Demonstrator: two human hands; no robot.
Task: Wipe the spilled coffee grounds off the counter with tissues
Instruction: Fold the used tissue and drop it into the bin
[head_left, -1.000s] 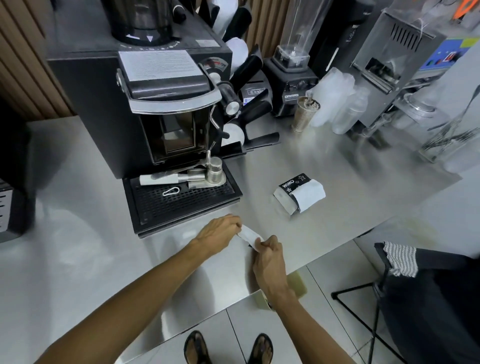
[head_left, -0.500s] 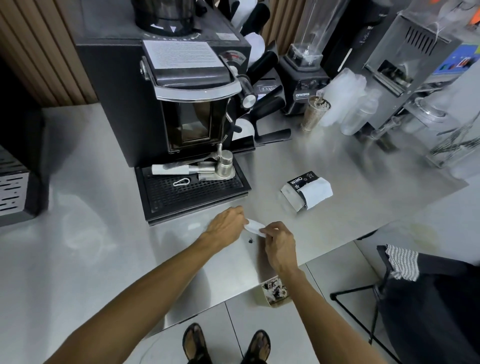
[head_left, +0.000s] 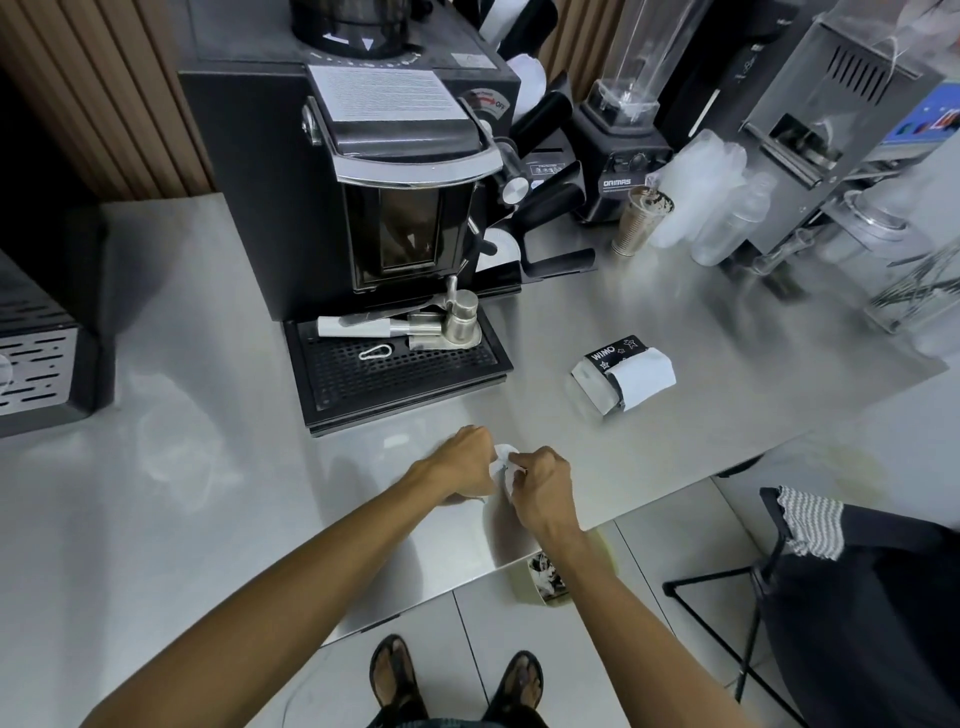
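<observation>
While left hand (head_left: 461, 461) holds tissue (head_left: 502, 459) — right hand (head_left: 541, 484) pinches.

Brown vertical wooden slat wall panelling (head_left: 104, 93) stands at the upper left, and a pale grey tiled floor (head_left: 691, 540) lies lower right beneath a black metal-legged stand (head_left: 750, 623) draped with dark fabric (head_left: 883, 623) and a grey-and-white striped cloth (head_left: 810, 522).

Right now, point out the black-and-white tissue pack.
Head view: the black-and-white tissue pack lies on the steel counter, right of the black drip tray, beyond the right hand.
</observation>
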